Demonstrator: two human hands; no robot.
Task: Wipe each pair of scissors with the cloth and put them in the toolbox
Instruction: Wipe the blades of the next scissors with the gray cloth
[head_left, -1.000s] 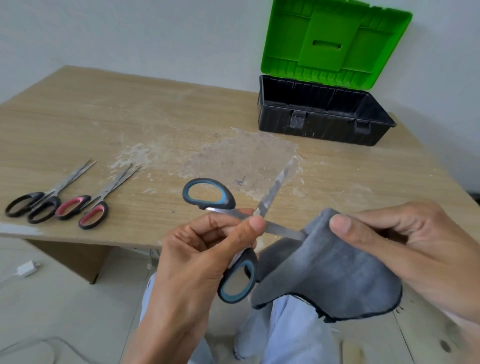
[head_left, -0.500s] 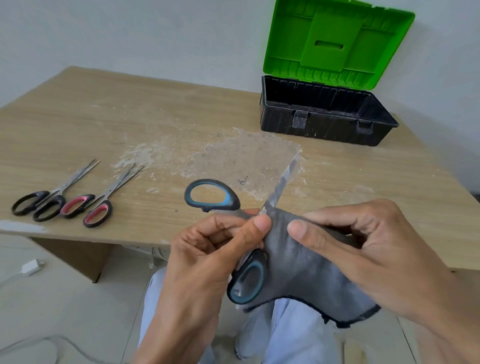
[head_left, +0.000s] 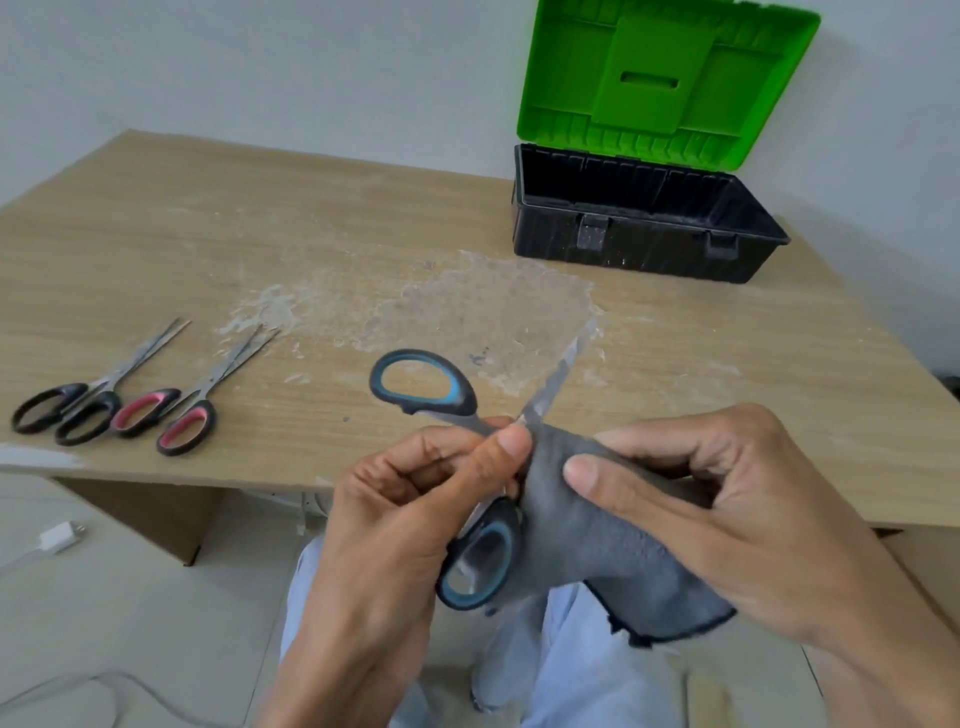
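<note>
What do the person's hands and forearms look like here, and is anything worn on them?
The left hand and the right hand are both bare: no gloves, rings, watch or bands show. The forearms are uncovered as far as the frame reaches, with no sleeve edge in view. No cables or markings appear on them. Below the hands, pale blue fabric trousers cover the legs.
</note>
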